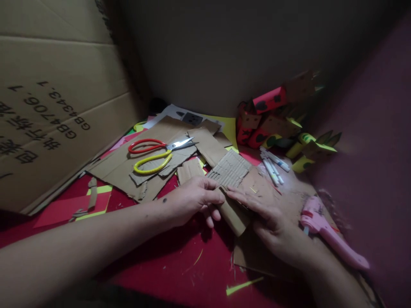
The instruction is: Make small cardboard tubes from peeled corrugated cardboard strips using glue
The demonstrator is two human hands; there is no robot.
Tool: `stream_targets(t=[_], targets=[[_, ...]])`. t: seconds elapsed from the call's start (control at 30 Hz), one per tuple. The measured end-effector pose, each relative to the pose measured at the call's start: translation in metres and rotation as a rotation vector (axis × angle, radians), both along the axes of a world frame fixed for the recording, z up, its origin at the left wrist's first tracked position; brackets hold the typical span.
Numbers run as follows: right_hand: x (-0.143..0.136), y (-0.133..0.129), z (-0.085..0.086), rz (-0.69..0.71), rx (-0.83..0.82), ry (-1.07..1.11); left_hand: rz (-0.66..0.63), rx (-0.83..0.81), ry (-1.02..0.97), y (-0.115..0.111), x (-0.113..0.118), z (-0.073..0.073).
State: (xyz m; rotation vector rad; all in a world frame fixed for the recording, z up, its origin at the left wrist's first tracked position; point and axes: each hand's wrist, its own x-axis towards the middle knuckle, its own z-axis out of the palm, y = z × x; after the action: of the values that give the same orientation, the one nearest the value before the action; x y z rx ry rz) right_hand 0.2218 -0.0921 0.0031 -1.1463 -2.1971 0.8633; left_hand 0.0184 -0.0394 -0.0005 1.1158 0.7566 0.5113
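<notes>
A small folded or rolled piece of brown cardboard (235,216) is between my two hands, above the red tabletop (173,252). My left hand (198,198) pinches its upper left end between thumb and fingers. On the other side, my right hand (268,218) holds it along the upper right edge, the fingers stretched along it and the thumb hidden. Just beyond my fingertips lies a corrugated cardboard piece (229,167). Scissors (168,152) with one red and one yellow handle lie partly open on cardboard sheets, behind my left hand.
A pink glue gun (330,235) lies at the right, near several white markers (274,166). Red and yellow paper figures (269,100) stand at the back right. A large cardboard box (64,94) rises at the left, beside red paper (70,209). Yellow scraps lie in front.
</notes>
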Motion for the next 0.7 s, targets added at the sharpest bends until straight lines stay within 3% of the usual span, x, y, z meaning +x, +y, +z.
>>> stream_targets(t=[0.5,0.7], targets=[[-0.011,-0.003,0.006,-0.005,0.004,-0.017,0.046,0.042,0.025,0.003,0.002,-0.008],[-0.008,-0.004,0.011,0.009,-0.088,0.083,0.095,0.076,0.113,0.0,0.004,-0.001]])
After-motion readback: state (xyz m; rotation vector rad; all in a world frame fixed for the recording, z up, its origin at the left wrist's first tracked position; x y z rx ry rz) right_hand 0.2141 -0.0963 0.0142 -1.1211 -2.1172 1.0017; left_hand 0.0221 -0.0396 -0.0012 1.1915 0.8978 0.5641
